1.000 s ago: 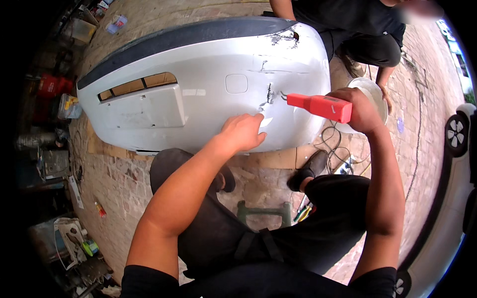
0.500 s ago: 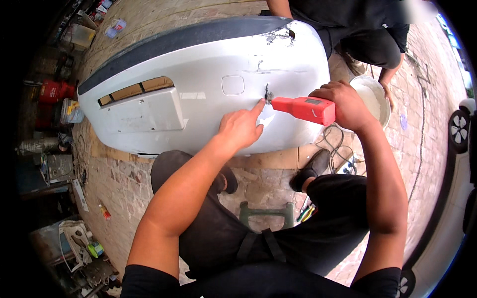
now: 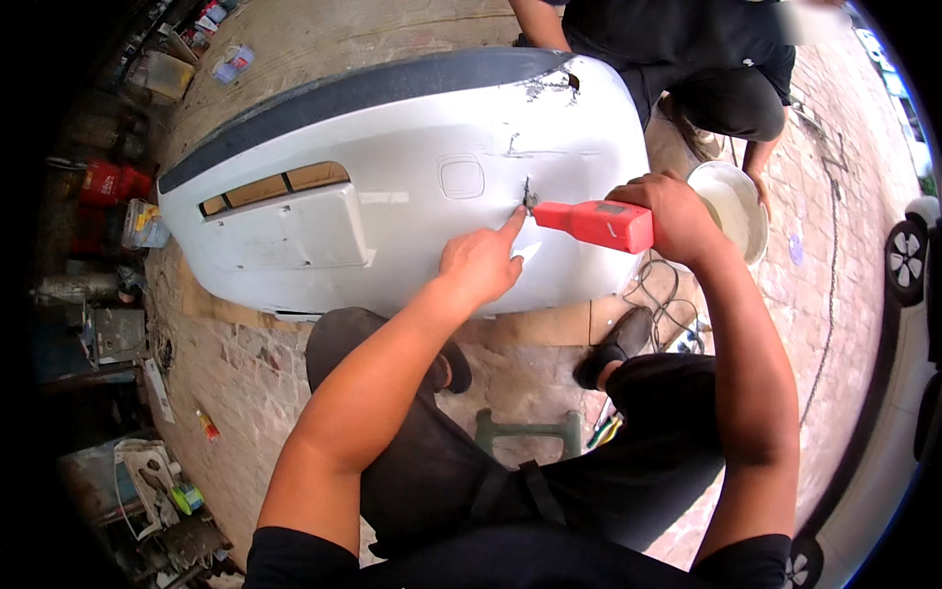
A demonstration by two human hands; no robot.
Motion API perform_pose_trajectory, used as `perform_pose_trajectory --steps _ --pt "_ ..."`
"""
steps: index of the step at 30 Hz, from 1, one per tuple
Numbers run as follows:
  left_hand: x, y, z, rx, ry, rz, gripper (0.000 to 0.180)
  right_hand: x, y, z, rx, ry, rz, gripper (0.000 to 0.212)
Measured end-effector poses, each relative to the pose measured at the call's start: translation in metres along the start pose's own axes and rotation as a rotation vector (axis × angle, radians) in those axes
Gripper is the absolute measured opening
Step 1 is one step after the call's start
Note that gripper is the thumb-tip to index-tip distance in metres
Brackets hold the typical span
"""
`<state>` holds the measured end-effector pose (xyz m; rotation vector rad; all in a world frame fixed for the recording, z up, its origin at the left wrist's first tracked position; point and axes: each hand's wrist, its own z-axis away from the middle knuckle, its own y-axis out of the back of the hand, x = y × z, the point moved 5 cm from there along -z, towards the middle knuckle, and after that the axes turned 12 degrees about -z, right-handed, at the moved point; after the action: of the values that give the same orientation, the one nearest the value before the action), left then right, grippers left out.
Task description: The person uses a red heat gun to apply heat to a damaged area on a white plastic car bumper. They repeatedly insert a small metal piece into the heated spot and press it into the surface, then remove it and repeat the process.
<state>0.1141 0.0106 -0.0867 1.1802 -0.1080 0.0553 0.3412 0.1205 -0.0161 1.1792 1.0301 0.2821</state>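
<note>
A white car bumper [image 3: 412,211] with a dark grey lower strip lies across the ground in front of me. A short dark crack [image 3: 528,188] marks its right half. My right hand [image 3: 677,216] is closed round the rear of a red hand-held power tool [image 3: 599,224], whose narrow tip meets the bumper at the lower end of the crack. My left hand [image 3: 481,263] holds nothing. Its index finger stretches out to the bumper beside the tool's tip, while the other fingers bend underneath, partly hidden.
Another person [image 3: 677,59] crouches at the far right, one hand by a white bucket [image 3: 731,211]. Black cable [image 3: 653,294] coils near my right shoe. A green stool [image 3: 530,432] stands between my legs. Cluttered shelving [image 3: 108,265] lines the left; a parked car [image 3: 883,422] is at right.
The bumper and its surroundings sit slightly lower in the picture. My finger and the tool's tip stay at the crack.
</note>
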Motion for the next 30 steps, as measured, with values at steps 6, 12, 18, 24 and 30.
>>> perform_pose_trajectory --steps 6,12,18,24,30 --pt "-0.002 0.003 -0.003 0.019 -0.038 -0.087 0.071 0.005 0.017 0.015 0.028 0.075 -0.023 0.034" --pt "-0.011 0.012 -0.015 0.154 -0.180 -0.353 0.065 0.009 0.025 0.033 0.022 -0.016 -0.058 0.035" --pt "-0.007 0.012 -0.020 0.237 -0.343 -0.672 0.064 0.016 0.029 0.042 0.026 -0.036 -0.098 0.042" --pt "-0.009 0.015 -0.020 0.285 -0.398 -0.657 0.064 0.013 0.035 0.049 0.049 -0.038 -0.097 0.040" --pt "-0.003 0.013 -0.023 0.162 -0.279 -0.685 0.062 0.017 0.029 0.057 0.016 -0.056 -0.090 0.037"
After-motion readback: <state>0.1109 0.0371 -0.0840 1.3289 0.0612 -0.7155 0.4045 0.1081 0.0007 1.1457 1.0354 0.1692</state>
